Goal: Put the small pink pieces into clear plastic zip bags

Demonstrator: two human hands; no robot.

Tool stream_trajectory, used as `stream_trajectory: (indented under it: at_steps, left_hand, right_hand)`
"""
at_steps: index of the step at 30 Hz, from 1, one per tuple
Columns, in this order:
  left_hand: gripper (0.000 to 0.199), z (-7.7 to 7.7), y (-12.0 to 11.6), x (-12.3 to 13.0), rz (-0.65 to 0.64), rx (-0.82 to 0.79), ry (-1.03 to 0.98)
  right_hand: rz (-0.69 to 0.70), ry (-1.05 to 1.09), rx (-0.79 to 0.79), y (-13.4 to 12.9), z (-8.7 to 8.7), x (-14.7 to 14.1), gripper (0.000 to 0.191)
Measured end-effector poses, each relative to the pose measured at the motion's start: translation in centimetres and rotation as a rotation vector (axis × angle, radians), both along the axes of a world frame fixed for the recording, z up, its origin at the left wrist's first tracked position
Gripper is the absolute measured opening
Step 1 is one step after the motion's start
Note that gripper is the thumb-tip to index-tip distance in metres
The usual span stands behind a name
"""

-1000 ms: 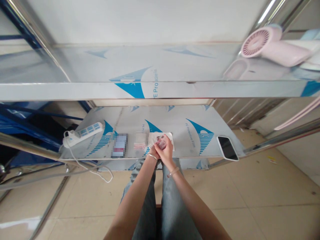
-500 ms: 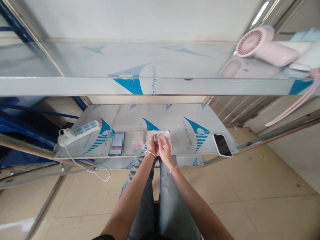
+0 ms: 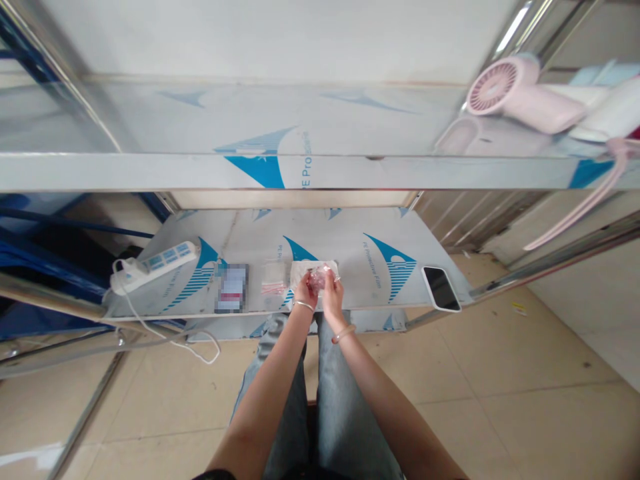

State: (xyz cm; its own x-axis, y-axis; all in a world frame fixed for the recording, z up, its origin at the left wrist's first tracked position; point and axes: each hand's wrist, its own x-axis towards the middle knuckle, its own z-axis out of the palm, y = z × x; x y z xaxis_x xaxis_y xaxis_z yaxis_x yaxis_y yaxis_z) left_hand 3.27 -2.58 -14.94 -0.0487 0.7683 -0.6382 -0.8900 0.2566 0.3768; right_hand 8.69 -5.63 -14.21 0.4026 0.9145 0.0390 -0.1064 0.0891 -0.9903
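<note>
Between my two hands is a small clear plastic bag (image 3: pixel 319 277) with something reddish in it, too small to name. My left hand (image 3: pixel 305 291) is closed on the bag's left side. On its right side the fingers of my right hand (image 3: pixel 332 293) are closed too. Under the bag lies a whitish sheet or packet (image 3: pixel 299 268), partly covered by my hands. Just left of it, a flat clear packet (image 3: pixel 274 278) with pinkish strips along its lower part rests on the shelf (image 3: pixel 345 233).
A blurred-out phone-like device (image 3: pixel 233 289) lies left of the packets, and a white power strip (image 3: pixel 163 261) with its cable farther left. At the right edge is a phone (image 3: pixel 442 289). An upper shelf (image 3: pixel 400 175) crosses in front, carrying a pink handheld fan (image 3: pixel 525 97) with a hanging strap.
My hands have moved slightly apart, and the clear bag now shows stretched between them. The right hand has turned a little. The view has shifted slightly.
</note>
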Motion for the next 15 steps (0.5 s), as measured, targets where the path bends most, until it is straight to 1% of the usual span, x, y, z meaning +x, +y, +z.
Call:
stream_trajectory:
  at_steps: [3,6,11,15]
  left_hand:
    - [0.025,0.5,-0.1,0.1,-0.007,0.010,-0.036]
    - [0.023,0.3,-0.4,0.1,-0.003,0.037,-0.037]
    - [0.020,-0.6,-0.4,0.0,-0.020,0.057,-0.023]
    - [0.023,-2.0,0.4,-0.4,0.017,0.048,0.004]
  right_hand:
    - [0.008,0.031,0.009,0.1,0.1,0.1,0.047]
    - [0.027,0.015,0.014,0.0,0.2,0.0,0.041]
    - [0.009,-0.025,-0.025,0.1,-0.1,-0.1,0.035]
    - [-0.074,0.108,-0.078,0.8,-0.9,0.5,0.040]
